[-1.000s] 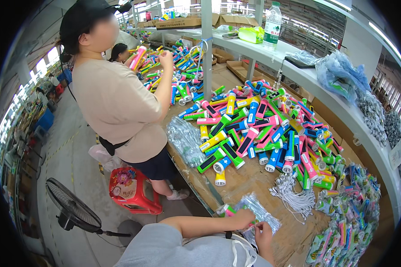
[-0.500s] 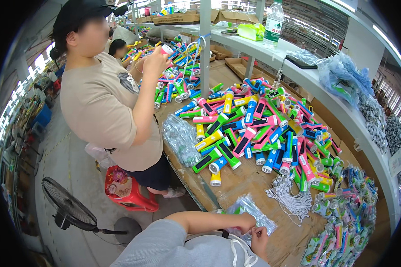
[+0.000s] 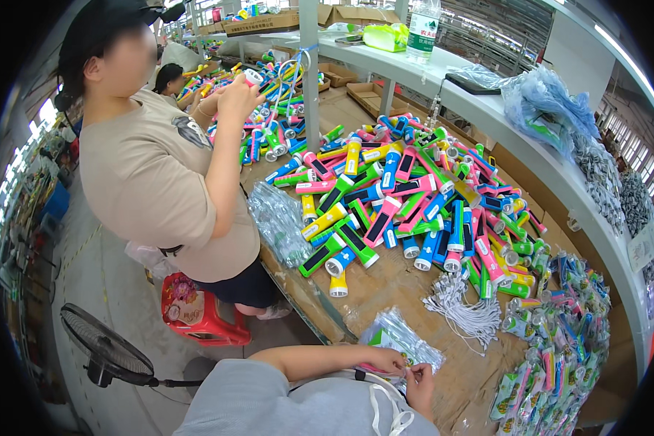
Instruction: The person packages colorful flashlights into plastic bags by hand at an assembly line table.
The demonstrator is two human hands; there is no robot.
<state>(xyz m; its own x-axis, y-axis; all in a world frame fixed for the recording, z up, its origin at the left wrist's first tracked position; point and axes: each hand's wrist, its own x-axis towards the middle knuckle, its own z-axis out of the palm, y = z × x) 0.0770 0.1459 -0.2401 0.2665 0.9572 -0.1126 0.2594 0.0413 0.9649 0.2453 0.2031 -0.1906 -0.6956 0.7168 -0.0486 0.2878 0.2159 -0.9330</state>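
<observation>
Head view: the left hand (image 3: 386, 359) and right hand (image 3: 419, 389) meet at the near edge of the worktop (image 3: 400, 285), fingers curled inward and fingertips almost touching, barely open. Whether either grasps a bag edge or something smaller between them is too small to tell. The clear plastic bags (image 3: 412, 341) lie flat on the worktop just beyond both hands. Farther off are the white wrist cords (image 3: 463, 309) and heaped solar flashlights (image 3: 382, 221), with bagged flashlights (image 3: 548, 370) to the right.
</observation>
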